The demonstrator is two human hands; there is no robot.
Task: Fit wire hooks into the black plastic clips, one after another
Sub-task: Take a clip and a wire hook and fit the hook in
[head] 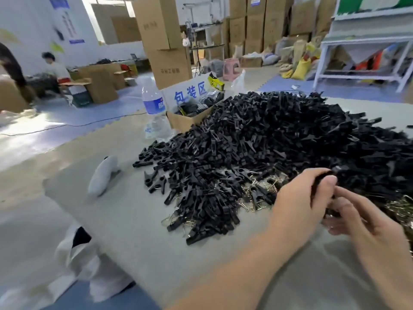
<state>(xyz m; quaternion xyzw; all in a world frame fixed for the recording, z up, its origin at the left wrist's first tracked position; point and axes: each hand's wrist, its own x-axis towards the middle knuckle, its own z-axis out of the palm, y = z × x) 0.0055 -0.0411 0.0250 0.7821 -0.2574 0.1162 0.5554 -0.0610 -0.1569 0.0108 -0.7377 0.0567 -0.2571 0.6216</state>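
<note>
Our left hand (297, 204) pinches one black clip (318, 186) between thumb and fingers at the near right of the grey table (134, 220), while our right hand (368, 222) grips its lower end with curled fingers. Behind them rises the heap of black clips (268, 135), with wire hooks (257, 203) glinting at its near edge. A water bottle (154, 110) and a cardboard box (187, 121) stand at its far left.

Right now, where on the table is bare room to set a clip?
Bare table between the white cloth and the clip pile, and nearer you, left of your left hand. Crowded right: pile, hooks, right hand.
</note>
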